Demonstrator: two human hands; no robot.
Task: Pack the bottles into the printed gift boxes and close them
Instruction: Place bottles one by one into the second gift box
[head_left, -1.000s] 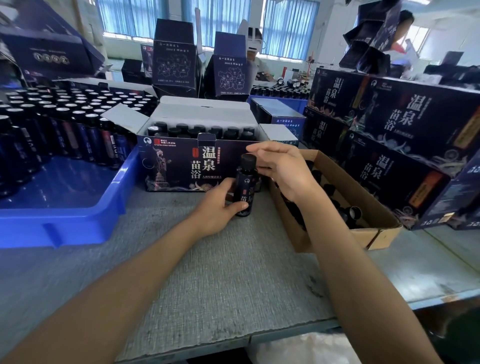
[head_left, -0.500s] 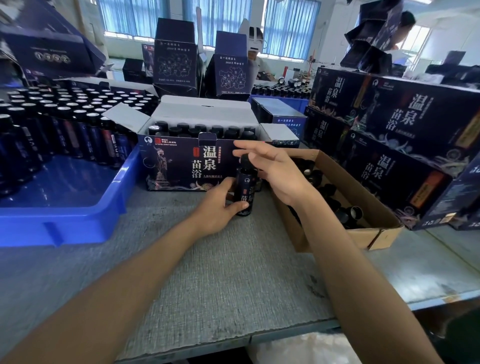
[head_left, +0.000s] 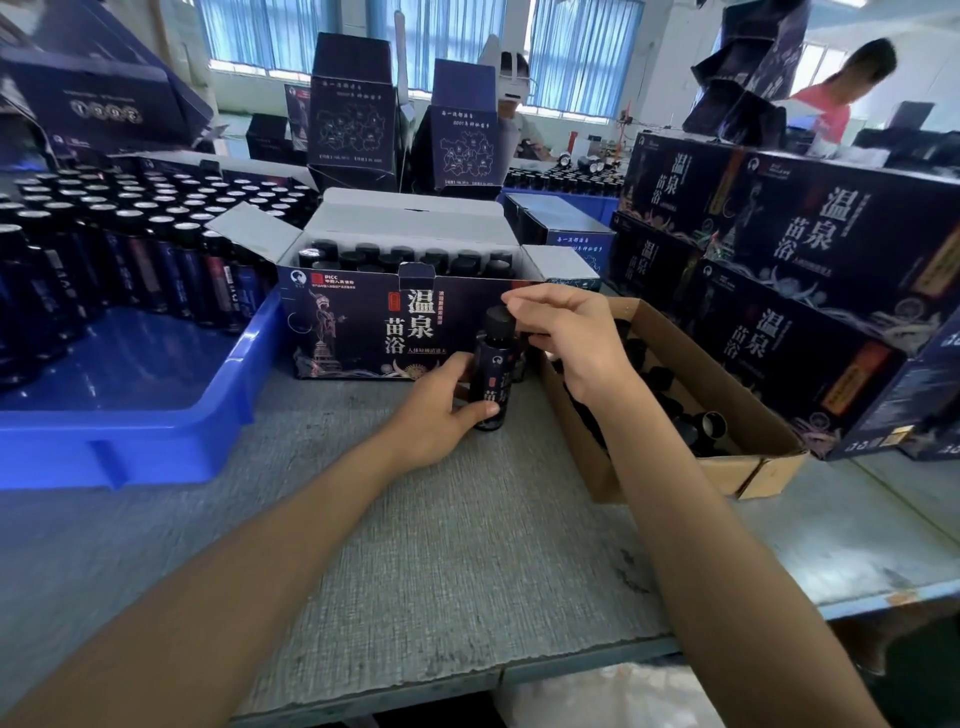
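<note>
While our left hand (head_left: 441, 410) grips the lower body of the dark bottle (head_left: 491, 379), which stands upright on the grey table (head_left: 441, 571) just in front of the open printed gift box (head_left: 363, 322), our right hand (head_left: 566, 338) curls over its black cap (head_left: 500, 318). Whether those fingers pinch the cap we cannot tell. Capped bottles (head_left: 415, 257) stand in rows inside the box. A brown carton (head_left: 769, 447) sits just to its right, a blue tray (head_left: 156, 436) to its left.

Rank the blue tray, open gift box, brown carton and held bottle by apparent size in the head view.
1. Blue tray, though cut off at the left edge.
2. Open gift box and brown carton: too alike to split, and the carton sits nearer the camera.
3. Bottle, smallest by far.
</note>
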